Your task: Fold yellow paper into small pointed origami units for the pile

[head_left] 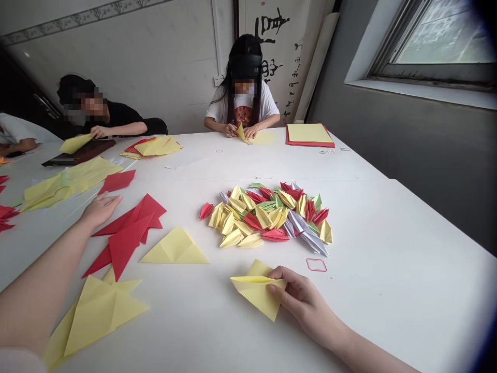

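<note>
My right hand (306, 303) pinches a folded yellow paper (258, 295) between thumb and fingers, just above the table at front centre. My left hand (101, 210) is stretched out at the left, fingers extended, with nothing visible in it. Just beyond its fingertips lies a folded red paper (118, 180); whether they touch I cannot tell. Several red folded papers (130, 233) overlap to the right of that hand. A yellow paper triangle (174, 247) lies between my hands, and more folded yellow papers (99, 311) are stacked near my left forearm.
A heap of small folded paper pieces (267, 215) in several colours covers the table's middle. Across the white table (388, 311), one person (243, 98) folds yellow paper; another (116, 116) holds a yellow sheet. Square sheets (310, 133) are stacked at the far edge.
</note>
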`<state>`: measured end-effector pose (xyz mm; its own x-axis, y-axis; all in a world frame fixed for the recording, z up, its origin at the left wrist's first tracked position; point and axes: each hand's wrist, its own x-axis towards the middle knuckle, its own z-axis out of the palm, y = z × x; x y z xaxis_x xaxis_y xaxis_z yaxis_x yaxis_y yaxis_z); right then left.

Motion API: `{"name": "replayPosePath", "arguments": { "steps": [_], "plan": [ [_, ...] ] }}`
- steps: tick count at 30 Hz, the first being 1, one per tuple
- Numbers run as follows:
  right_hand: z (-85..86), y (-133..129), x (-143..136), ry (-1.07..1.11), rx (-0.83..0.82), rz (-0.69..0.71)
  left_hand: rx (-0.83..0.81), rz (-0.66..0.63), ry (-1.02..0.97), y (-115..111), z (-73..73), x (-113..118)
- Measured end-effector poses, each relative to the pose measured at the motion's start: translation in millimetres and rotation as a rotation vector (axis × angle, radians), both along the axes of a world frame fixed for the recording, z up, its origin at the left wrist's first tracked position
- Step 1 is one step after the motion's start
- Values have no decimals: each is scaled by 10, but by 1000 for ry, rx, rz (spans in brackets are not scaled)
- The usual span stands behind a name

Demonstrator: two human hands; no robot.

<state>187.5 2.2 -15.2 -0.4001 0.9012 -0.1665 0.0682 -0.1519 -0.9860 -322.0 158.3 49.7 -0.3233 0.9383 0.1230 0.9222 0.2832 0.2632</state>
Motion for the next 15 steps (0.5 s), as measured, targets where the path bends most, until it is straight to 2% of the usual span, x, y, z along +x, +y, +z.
{"name": "replayPosePath", "arguments": {
  "steps": [3, 6, 11, 15],
  "plan": [
    [-19, -13, 31, -9, -21, 0, -109, 60, -69, 341, -98, 66],
    [-30, -21, 57, -4, -65, -8, -144, 143, -74, 579, -242, 111],
    [-39, -48, 36, 61, -151, -74, -153, 181, -23, 853, -334, 27],
    [-102, -69, 29, 153, -177, -105, -169, 163, 0, 963, -385, -16]
  ]
}}
